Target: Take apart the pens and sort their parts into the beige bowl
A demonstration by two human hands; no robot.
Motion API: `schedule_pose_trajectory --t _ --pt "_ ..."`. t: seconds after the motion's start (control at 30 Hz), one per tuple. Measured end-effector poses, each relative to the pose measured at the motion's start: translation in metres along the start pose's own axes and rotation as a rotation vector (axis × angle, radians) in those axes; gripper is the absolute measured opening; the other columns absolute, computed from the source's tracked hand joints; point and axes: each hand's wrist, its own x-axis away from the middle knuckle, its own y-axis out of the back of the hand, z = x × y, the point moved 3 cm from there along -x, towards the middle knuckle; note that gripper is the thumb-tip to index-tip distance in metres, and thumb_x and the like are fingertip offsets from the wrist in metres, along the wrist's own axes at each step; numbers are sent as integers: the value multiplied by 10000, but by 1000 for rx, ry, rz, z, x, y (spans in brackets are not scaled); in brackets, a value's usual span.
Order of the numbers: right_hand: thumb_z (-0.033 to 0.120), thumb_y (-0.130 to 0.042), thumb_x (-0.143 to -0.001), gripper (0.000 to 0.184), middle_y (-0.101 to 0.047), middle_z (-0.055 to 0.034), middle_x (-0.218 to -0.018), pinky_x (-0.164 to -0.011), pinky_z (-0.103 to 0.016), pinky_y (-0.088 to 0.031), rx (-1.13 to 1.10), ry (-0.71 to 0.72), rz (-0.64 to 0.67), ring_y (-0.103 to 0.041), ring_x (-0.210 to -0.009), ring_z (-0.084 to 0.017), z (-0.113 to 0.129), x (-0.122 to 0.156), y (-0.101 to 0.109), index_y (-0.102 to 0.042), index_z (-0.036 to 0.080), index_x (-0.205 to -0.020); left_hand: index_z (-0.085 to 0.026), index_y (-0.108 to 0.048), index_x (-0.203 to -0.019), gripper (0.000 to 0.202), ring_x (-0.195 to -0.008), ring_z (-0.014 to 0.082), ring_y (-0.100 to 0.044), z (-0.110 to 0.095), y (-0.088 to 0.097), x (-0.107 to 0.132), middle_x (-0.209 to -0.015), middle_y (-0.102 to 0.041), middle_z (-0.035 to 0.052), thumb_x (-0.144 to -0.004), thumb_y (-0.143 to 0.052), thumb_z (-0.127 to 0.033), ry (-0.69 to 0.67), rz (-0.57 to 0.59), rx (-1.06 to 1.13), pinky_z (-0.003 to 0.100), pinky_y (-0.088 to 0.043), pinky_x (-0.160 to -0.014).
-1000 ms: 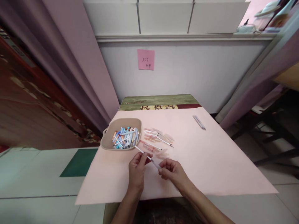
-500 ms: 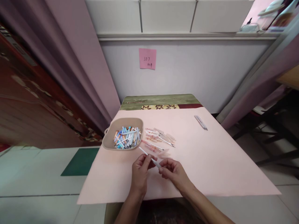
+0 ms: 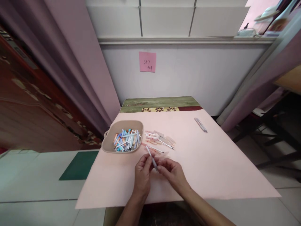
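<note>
Between my two hands is a partly assembled pen (image 3: 154,164), a white refill tube sticking out of a greyish, translucent front barrel. My left hand (image 3: 142,171) pinches it around the middle between thumb and fingers. At its lower end, the thumb and fingers of my right hand (image 3: 173,174) close on the grey barrel. The pen leans up and to the left, its white end near the loose pen parts. Just beyond my hands lie several pinkish patterned pen barrels (image 3: 151,142), clear caps and dark-tipped white refills (image 3: 166,144). Part of this pile is hidden behind my fingers.
A beige basket (image 3: 106,143) holding several blue, white and orange pen parts stands at the left. Far right on the pink table cover (image 3: 211,169) lies a small group of pens (image 3: 200,125). A pink note (image 3: 147,62) is stuck to the wall behind.
The pen has turned steeper, its white end swinging right and its lower end dropping. My hands have drawn slightly closer together. The camera view has shifted a little.
</note>
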Motion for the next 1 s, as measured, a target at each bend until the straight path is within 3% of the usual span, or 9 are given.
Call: schedule_pose_trajectory --t 0.1,0.2,0.27,0.3,0.43,0.57,0.77,1.0 --pt "488 -601 -820 322 -668 -29 -699 -582 -248 -436 291 64 -74 -573 -619 -150 13 -24 27 -669 173 -824 -178 -648 -963 282 -564 99 -567 3 4 -7 -699 -614 -13 -766 -688 -376 25 58 134 250 -495 -576" --pt "426 -519 -871 284 -683 -12 -720 -611 -243 -421 732 105 -201 -590 -654 -156 31 -65 53 -697 206 -847 -172 -640 -987 292 -457 42 -434 12 7 -11 -678 -558 -27 -781 -683 -374 81 143 200 187 -381 -450" --pt "359 -476 -892 264 -716 -4 -832 -654 -236 -416 1052 64 -194 -621 -747 -156 39 -96 59 -712 241 -904 -156 -646 -964 283 -430 22 -371 18 8 -13 -666 -536 -27 -784 -684 -371 128 182 211 167 -294 -410" --pt "335 -487 -884 253 -723 -11 -852 -666 -237 -413 1100 53 -182 -627 -775 -161 41 -111 59 -721 242 -910 -152 -649 -953 275 -429 19 -360 21 8 -14 -663 -530 -26 -788 -680 -369 146 196 215 166 -271 -407" --pt "300 -531 -844 220 -737 -27 -928 -701 -243 -407 1207 39 -115 -635 -860 -177 43 -157 41 -739 256 -899 -153 -652 -958 232 -453 28 -385 23 11 -15 -692 -553 -7 -802 -664 -324 186 251 243 178 -288 -436" --pt "285 -639 -741 167 -742 -69 -884 -718 -258 -423 1304 -25 -35 -651 -867 -205 39 -180 20 -752 225 -848 -159 -654 -969 207 -520 47 -458 22 11 -15 -746 -594 16 -788 -682 -255 189 274 239 186 -357 -501" --pt "187 -644 -700 205 -722 -172 -948 -773 -325 -446 1368 -95 -25 -658 -928 -273 34 -186 10 -728 138 -881 -164 -655 -965 211 -673 102 -570 20 9 -16 -852 -648 53 -776 -700 -246 150 257 219 244 -464 -685" --pt "196 -584 -766 223 -715 -132 -957 -822 -361 -446 1214 -33 -90 -645 -960 -280 32 -179 20 -664 169 -973 -150 -640 -985 205 -556 55 -497 24 12 -17 -806 -642 43 -803 -676 -237 168 283 235 174 -386 -544"
